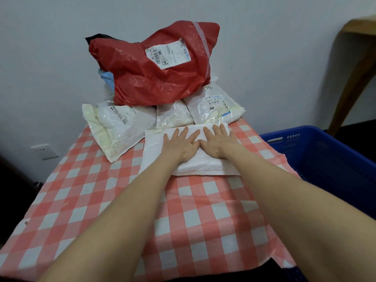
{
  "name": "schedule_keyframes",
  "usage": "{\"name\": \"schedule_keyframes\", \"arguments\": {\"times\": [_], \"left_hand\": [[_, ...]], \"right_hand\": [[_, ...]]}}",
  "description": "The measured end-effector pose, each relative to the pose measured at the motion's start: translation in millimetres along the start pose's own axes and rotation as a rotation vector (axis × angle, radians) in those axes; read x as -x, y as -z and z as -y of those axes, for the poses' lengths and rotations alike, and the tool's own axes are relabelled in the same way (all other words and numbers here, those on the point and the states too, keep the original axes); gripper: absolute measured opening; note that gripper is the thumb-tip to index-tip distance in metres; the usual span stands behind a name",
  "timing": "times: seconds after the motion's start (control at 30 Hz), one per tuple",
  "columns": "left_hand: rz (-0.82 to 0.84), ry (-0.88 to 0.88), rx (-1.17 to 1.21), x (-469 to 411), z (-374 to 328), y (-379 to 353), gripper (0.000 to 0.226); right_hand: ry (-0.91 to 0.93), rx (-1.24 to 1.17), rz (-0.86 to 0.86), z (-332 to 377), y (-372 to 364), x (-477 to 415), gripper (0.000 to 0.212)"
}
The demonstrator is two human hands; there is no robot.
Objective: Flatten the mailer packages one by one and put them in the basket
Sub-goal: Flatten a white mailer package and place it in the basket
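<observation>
Both hands, left hand (181,143) and right hand (217,141), press flat, fingers straight and spread, on the white mailer (154,147).

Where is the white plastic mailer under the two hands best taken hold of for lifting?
Probably the white plastic mailer by its thin flat side margins: left hand from the left, right hand from the right. The middle bulges; the margins lie flat on the checked cloth.
</observation>
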State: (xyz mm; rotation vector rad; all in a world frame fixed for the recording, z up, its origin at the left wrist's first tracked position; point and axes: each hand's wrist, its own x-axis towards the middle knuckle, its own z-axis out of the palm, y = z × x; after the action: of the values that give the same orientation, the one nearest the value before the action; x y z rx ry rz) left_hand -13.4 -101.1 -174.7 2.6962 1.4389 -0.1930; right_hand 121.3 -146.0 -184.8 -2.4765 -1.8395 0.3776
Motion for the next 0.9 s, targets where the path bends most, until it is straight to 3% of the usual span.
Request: {"name": "schedule_keyframes", "arguments": {"times": [0.43, 0.63, 0.9], "left_hand": [[0.03, -0.019, 0.198, -4, 7, 10, 0.05], [-0.151, 0.025, 0.096, 4, 37, 12, 0.052], [-0.028, 0.117, 0.057, -1, 44, 0, 0.055]], "right_hand": [[-0.024, -0.015, 0.047, 1, 5, -2, 0.067], [0.028, 0.008, -0.083, 13, 17, 4, 0.059], [0.0, -0.016, -0.028, 17, -1, -3, 0.058]]}}
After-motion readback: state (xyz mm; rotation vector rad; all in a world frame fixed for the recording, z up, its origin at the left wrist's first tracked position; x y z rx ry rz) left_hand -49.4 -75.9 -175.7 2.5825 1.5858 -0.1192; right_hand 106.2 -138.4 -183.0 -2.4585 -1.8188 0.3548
